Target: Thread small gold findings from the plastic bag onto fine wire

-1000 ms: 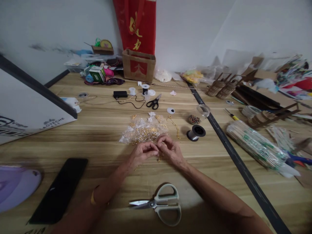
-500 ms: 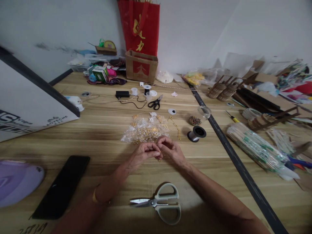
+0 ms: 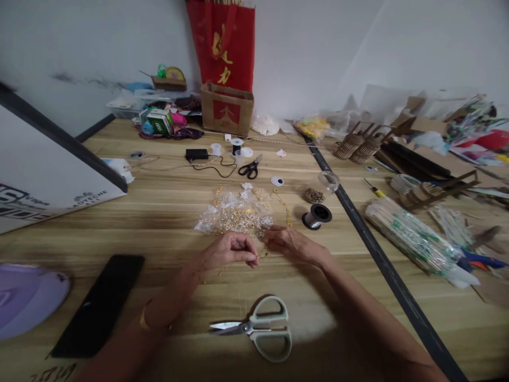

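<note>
My left hand [image 3: 228,250] rests on the wooden table [image 3: 167,212] with its fingers pinched together on a small gold piece that I cannot make out. My right hand [image 3: 292,242] lies just to its right, fingers stretched toward a heap of clear little bags with gold findings [image 3: 236,211]; its fingertips touch the near edge of the heap. A thin gold chain [image 3: 284,206] lies just beyond the right hand. A thin thread runs from the left hand toward me.
Grey-handled scissors [image 3: 258,329] lie near me. A black phone [image 3: 99,305] and a purple cap [image 3: 27,297] sit at the left. A wire spool [image 3: 316,216], a bead dish [image 3: 314,195], black scissors [image 3: 249,168], a bundle of sticks [image 3: 413,236] and a red bag [image 3: 225,45] lie beyond.
My hands have come apart: the right hand opened and reached forward to the edge of the bag heap. The left hand stays pinched in about the same place.
</note>
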The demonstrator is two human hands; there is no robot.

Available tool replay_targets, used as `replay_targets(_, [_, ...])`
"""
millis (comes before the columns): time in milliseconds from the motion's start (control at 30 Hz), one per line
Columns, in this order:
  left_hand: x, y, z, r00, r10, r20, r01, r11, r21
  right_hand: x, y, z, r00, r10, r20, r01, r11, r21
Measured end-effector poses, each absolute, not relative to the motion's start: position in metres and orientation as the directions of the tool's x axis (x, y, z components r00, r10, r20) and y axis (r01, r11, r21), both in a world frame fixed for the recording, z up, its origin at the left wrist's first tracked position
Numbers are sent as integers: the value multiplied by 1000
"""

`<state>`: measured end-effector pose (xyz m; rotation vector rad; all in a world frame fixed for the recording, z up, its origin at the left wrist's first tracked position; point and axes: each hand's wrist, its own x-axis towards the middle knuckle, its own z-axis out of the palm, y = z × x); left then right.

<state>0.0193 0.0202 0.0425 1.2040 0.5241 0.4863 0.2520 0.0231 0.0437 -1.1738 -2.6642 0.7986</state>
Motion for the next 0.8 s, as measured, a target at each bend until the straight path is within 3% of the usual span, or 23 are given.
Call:
replay_targets(167, [20,19,46,792,597,-129,-41,263,964,250,18,34,-698,711,-84,660,593,-461])
replay_targets(500, [12,-5,38,759,637,-138,-49,267,963,243,11,24,-639,767,-54,754,611,-241])
replay_targets(800, [7,-9,25,755,641,-136,-53,267,962,256,15,38,-541,838,-71,804,491,-336])
